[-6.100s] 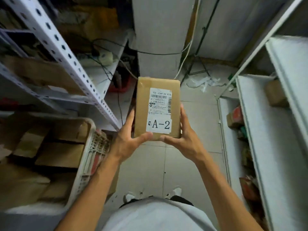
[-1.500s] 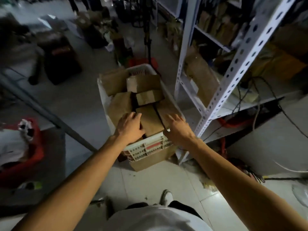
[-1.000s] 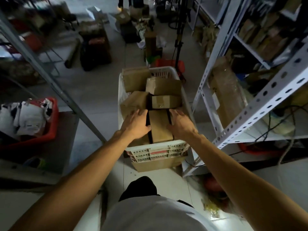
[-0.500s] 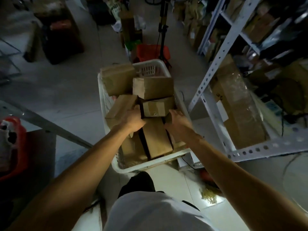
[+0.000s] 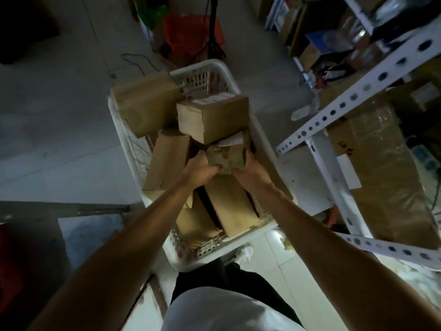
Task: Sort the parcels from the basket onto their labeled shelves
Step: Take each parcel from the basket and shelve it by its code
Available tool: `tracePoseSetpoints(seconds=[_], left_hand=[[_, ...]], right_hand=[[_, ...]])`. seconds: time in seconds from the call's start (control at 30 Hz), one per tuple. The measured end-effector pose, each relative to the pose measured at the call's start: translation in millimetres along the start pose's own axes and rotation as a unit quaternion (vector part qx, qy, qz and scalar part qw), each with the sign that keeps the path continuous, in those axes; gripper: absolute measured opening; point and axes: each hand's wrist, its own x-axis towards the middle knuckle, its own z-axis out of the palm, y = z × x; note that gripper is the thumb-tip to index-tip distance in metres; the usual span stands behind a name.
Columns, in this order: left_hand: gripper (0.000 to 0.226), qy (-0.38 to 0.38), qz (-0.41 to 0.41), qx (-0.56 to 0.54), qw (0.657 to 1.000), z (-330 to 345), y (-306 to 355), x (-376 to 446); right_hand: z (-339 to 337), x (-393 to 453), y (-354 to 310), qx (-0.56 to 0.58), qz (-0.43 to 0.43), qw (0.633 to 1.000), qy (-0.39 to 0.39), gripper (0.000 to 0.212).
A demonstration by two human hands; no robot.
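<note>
A small parcel (image 5: 226,156) is gripped at mid-basket (image 5: 262,130) between left hand (image 5: 199,172) and right hand (image 5: 250,170).

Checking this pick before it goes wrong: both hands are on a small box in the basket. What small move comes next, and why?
Probably ease the small box toward the body before lifting: left hand and right hand grip its sides, but a larger box seems to rest on its far edge.

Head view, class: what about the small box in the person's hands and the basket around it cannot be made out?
- Small box: label too dim and blurred to read.
- Its far end: hidden under the larger box.
- Basket floor: covered by parcels.
</note>
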Motion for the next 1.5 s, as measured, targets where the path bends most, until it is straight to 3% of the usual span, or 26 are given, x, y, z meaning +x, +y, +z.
tracePoseSetpoints(seconds=[0.13,0.27,0.37,0.63,0.8,1.0,1.13,1.23,1.37,1.5], left_hand=[[0.04,0.006,-0.035,-0.138,0.99,7,3,3],[0.04,0.011,-0.021,-0.198,0.98,15,1,-14],[0.042,0.018,-0.004,-0.189,0.982,27,-3,-36],[0.049,0.023,0.059,-0.156,0.986,62,-25,-100],[0.05,0.016,0.084,-0.138,0.987,76,-37,-122],[0.056,-0.035,0.082,-0.005,0.996,78,-48,-133],[0.07,0.056,0.13,0.154,0.978,48,-24,-103],[0.086,0.076,0.165,0.232,0.956,25,2,-60],[0.097,0.043,0.23,0.298,0.926,14,31,-11],[0.093,-0.006,0.228,0.301,0.926,24,38,3]], right_hand=[[6,4,1,0.04,-0.002,0.999,0.009,0.083],[9,-10,11,0.109,-0.015,0.994,0.025,0.09],[10,-32,23,0.15,-0.018,0.987,0.046,0.093],[23,-86,63,0.233,-0.028,0.97,0.061,0.046],[23,-108,76,0.252,-0.065,0.963,0.065,0.057],[37,-125,101,0.21,-0.07,0.973,0.064,0.083],[43,-124,103,0.2,-0.051,0.974,0.096,0.09],[50,-119,98,0.135,-0.027,0.985,0.107,0.103],[63,-120,87,0.048,0.017,0.995,0.089,0.122],[71,-116,88,0.009,0.043,0.995,0.094,0.13]])
